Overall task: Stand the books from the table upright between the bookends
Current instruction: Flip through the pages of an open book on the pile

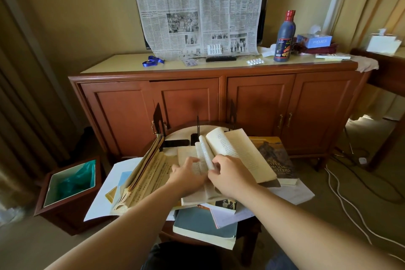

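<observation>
The open paperback lies at the table's centre, pages fanned up, on top of other books. It looks light and floppy, so I judge it must be shut first and then gripped across the spine and both covers, or the pages will splay. My left hand presses flat on its left pages; my right hand pinches a sheaf of leaves near the gutter, the two hands close together.

At nine o'clock a worn, yellowed book leans half open, soft and likely fragile at the edges. At three o'clock a stiffer brown guidebook lies flat. At six o'clock sits a thick grey paperback.

The black bookends stand at twelve o'clock, nothing upright between them yet.

Further out at nine o'clock, the wooden bin holds only a green liner.
</observation>
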`<action>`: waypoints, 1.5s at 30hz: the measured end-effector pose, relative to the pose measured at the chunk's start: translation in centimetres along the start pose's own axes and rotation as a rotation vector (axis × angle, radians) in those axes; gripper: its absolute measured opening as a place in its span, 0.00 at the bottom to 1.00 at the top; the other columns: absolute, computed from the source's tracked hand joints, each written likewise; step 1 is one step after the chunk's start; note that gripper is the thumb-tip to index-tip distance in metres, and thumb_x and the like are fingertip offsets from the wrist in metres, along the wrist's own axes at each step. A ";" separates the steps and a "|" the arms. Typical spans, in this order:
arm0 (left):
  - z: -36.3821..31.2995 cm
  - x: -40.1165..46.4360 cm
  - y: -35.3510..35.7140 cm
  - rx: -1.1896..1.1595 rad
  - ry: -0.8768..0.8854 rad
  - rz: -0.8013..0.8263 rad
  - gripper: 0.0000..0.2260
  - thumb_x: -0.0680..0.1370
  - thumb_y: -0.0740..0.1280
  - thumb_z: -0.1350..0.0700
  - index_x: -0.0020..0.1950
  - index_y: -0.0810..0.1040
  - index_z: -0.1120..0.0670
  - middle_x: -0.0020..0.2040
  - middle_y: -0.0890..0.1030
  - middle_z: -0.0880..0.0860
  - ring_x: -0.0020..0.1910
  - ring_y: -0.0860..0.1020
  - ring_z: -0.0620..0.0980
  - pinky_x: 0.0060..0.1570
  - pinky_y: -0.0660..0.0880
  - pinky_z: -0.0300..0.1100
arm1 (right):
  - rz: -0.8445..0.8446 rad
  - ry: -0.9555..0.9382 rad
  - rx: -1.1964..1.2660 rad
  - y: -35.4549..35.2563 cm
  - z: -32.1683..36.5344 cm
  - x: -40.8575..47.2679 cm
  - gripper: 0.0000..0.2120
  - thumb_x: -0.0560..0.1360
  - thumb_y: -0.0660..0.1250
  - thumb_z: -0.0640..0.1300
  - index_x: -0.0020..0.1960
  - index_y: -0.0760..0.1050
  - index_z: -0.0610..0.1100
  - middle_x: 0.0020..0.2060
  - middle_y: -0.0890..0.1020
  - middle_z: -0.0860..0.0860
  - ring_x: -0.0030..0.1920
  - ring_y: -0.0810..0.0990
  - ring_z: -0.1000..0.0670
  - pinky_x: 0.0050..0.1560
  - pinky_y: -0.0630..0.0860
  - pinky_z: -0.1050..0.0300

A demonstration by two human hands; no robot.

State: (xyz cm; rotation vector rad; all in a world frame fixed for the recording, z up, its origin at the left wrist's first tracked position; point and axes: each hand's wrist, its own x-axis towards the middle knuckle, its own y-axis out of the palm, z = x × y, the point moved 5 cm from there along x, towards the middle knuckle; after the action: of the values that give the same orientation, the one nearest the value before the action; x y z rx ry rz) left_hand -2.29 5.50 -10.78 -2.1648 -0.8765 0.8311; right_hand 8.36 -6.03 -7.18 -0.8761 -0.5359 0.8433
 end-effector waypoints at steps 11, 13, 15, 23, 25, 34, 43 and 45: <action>-2.0 2.1 -1.6 -0.050 -0.029 -0.233 0.16 0.72 0.68 0.32 0.49 0.83 0.42 0.54 0.83 0.48 0.60 0.76 0.52 0.60 0.72 0.49 | -0.027 0.038 0.030 -0.4 -0.9 -0.2 0.14 0.82 0.60 0.49 0.65 0.77 0.50 0.53 0.81 0.53 0.51 0.79 0.49 0.51 0.80 0.48; -2.2 2.2 -1.5 -0.118 -0.009 -0.210 0.12 0.72 0.71 0.40 0.47 0.82 0.46 0.47 0.84 0.47 0.50 0.81 0.49 0.59 0.78 0.53 | -0.026 0.025 -0.020 -1.0 -1.4 -0.2 0.17 0.81 0.61 0.46 0.70 0.74 0.52 0.61 0.79 0.53 0.58 0.78 0.47 0.55 0.79 0.48; -2.6 1.9 -1.7 -0.091 0.018 -0.208 0.18 0.71 0.72 0.42 0.59 0.79 0.47 0.52 0.82 0.47 0.49 0.80 0.48 0.55 0.81 0.53 | -0.031 -0.023 -0.118 -1.4 -1.7 -0.2 0.14 0.80 0.62 0.45 0.65 0.75 0.53 0.61 0.77 0.54 0.60 0.75 0.47 0.54 0.77 0.49; -5.6 0.7 -0.9 0.278 0.441 -0.288 0.17 0.80 0.65 0.59 0.66 0.82 0.45 0.67 0.75 0.47 0.67 0.69 0.50 0.68 0.71 0.51 | -0.149 -0.058 -0.542 -3.5 -3.0 0.0 0.17 0.78 0.64 0.54 0.65 0.73 0.52 0.60 0.76 0.49 0.60 0.68 0.41 0.55 0.70 0.45; -5.7 0.6 -0.5 0.318 0.477 -0.229 0.14 0.84 0.63 0.57 0.63 0.84 0.46 0.63 0.79 0.46 0.65 0.73 0.50 0.69 0.72 0.50 | -0.173 -0.048 -0.463 -3.7 -3.9 -0.1 0.19 0.80 0.62 0.52 0.70 0.71 0.52 0.63 0.75 0.50 0.61 0.70 0.43 0.54 0.74 0.47; -6.8 1.0 0.3 0.556 0.503 -0.072 0.27 0.78 0.61 0.29 0.74 0.72 0.36 0.64 0.72 0.48 0.68 0.68 0.51 0.73 0.64 0.54 | -0.208 0.090 -0.129 -4.6 -7.9 0.1 0.22 0.82 0.61 0.39 0.75 0.68 0.48 0.64 0.70 0.50 0.56 0.77 0.47 0.48 0.81 0.50; -6.6 2.2 0.6 0.866 0.524 0.038 0.37 0.74 0.58 0.22 0.80 0.53 0.29 0.77 0.69 0.53 0.81 0.59 0.63 0.75 0.45 0.75 | -0.080 0.159 0.001 -3.9 -10.0 0.2 0.24 0.81 0.65 0.37 0.75 0.72 0.49 0.61 0.73 0.48 0.57 0.75 0.47 0.53 0.78 0.55; -7.3 2.3 0.8 0.872 0.519 0.048 0.32 0.77 0.55 0.26 0.80 0.55 0.30 0.79 0.67 0.53 0.81 0.57 0.66 0.75 0.43 0.76 | -0.036 0.156 -0.034 -3.7 -10.2 0.1 0.21 0.81 0.65 0.39 0.74 0.74 0.47 0.61 0.74 0.47 0.59 0.74 0.46 0.55 0.75 0.56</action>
State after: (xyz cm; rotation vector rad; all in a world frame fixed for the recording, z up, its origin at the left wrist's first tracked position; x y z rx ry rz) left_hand 4.66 4.41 -7.81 -1.4946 -0.1335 0.4867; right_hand 17.23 -11.85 -9.64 -0.9519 -0.4295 0.7282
